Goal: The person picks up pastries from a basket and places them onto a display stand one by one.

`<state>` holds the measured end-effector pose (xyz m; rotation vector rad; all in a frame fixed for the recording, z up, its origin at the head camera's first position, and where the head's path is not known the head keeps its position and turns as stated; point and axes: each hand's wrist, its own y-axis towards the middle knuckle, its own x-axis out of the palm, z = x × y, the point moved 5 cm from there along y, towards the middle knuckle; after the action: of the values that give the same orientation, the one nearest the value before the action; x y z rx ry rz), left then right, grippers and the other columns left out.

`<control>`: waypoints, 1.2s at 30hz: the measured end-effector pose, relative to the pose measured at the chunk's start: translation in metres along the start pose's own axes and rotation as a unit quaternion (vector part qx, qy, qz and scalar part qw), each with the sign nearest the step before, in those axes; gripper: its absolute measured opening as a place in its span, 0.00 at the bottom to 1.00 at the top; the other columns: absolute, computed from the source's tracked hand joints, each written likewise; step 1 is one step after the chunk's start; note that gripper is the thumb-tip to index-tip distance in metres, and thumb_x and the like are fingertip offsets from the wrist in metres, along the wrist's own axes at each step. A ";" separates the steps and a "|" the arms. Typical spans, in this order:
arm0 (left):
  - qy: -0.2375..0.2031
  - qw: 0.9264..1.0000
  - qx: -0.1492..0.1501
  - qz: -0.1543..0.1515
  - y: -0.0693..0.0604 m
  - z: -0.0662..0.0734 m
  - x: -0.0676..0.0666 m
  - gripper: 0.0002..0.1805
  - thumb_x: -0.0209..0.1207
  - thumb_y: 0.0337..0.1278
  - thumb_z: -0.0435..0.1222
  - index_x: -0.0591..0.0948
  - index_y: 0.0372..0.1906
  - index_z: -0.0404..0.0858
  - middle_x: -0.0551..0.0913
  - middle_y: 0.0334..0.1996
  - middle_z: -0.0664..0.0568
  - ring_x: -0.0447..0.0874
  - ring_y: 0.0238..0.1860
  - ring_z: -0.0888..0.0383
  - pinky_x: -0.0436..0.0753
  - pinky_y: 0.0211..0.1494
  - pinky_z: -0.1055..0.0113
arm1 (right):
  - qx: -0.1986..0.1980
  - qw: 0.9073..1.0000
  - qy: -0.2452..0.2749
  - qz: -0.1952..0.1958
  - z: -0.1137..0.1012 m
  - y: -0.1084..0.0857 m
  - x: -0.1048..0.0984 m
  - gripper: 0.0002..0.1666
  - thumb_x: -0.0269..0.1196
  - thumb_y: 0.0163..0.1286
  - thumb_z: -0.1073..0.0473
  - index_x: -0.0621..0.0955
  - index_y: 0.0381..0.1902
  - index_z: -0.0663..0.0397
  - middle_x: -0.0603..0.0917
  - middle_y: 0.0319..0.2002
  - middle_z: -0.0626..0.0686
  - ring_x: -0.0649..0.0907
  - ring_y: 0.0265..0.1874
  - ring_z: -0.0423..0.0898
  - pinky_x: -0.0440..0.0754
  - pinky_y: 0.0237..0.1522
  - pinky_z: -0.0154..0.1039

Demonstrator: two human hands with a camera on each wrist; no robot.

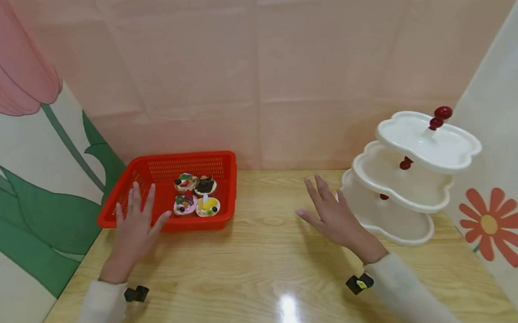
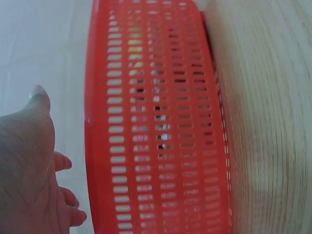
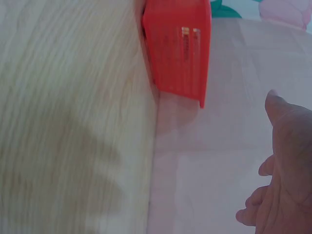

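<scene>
A red plastic basket stands at the left of the table, with several small decorated tarts in its right half. One tart has yellow fruit on top, and beside it is a pink-topped tart. My left hand, fingers spread, hovers at the basket's near left edge; the left wrist view shows it apart from the basket wall. Over the table to the left of a white three-tier stand, my right hand is held up with spread fingers. Neither hand holds anything.
Dark red balls top the stand and sit between its tiers. A pink cloth wall closes off the back of the wooden table. Flower-printed panels flank both sides.
</scene>
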<state>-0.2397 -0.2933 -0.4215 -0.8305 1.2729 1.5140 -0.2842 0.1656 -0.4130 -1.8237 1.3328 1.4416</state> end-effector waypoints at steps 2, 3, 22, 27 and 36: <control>-0.026 1.000 -0.009 -0.005 0.000 -0.007 -0.002 0.47 0.46 0.70 0.61 0.42 0.81 0.45 0.35 0.79 0.34 0.36 0.78 0.31 0.39 0.71 0.25 | -0.008 1.000 0.007 -0.004 -0.005 0.001 0.005 0.51 0.48 0.74 0.30 0.41 0.81 0.44 0.39 0.81 0.58 0.50 0.79 0.61 0.42 0.72 0.72; -0.036 0.999 -0.014 -0.007 0.000 -0.011 -0.002 0.46 0.46 0.70 0.61 0.42 0.81 0.45 0.35 0.79 0.33 0.37 0.78 0.30 0.39 0.71 0.25 | -0.013 1.000 0.010 -0.004 -0.008 0.002 0.007 0.50 0.49 0.74 0.31 0.41 0.81 0.44 0.40 0.81 0.59 0.51 0.78 0.61 0.42 0.72 0.72; -0.117 0.992 -0.034 0.044 -0.009 -0.070 -0.023 0.38 0.42 0.78 0.52 0.50 0.79 0.35 0.41 0.77 0.27 0.42 0.76 0.26 0.41 0.72 0.27 | -0.071 0.993 0.081 -0.039 -0.064 0.014 0.052 0.46 0.44 0.76 0.31 0.49 0.81 0.46 0.46 0.80 0.57 0.57 0.78 0.54 0.50 0.75 0.64; -0.138 0.988 -0.072 0.018 -0.014 -0.083 -0.023 0.39 0.39 0.78 0.52 0.44 0.80 0.35 0.36 0.78 0.30 0.38 0.75 0.24 0.47 0.69 0.24 | -0.097 0.992 0.073 -0.043 -0.090 0.025 0.059 0.45 0.46 0.76 0.32 0.50 0.81 0.46 0.48 0.80 0.55 0.56 0.78 0.53 0.52 0.76 0.62; -0.171 0.981 -0.092 -0.013 -0.020 -0.097 -0.022 0.38 0.34 0.80 0.51 0.41 0.78 0.30 0.37 0.78 0.28 0.39 0.76 0.26 0.49 0.68 0.24 | -0.126 0.987 0.065 -0.076 -0.124 0.041 0.079 0.46 0.46 0.76 0.32 0.48 0.81 0.46 0.46 0.81 0.48 0.51 0.80 0.50 0.52 0.77 0.61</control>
<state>-0.2210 -0.3929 -0.4301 -0.6623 0.8772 1.6873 -0.2629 0.0159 -0.4339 -2.1635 1.0824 1.4860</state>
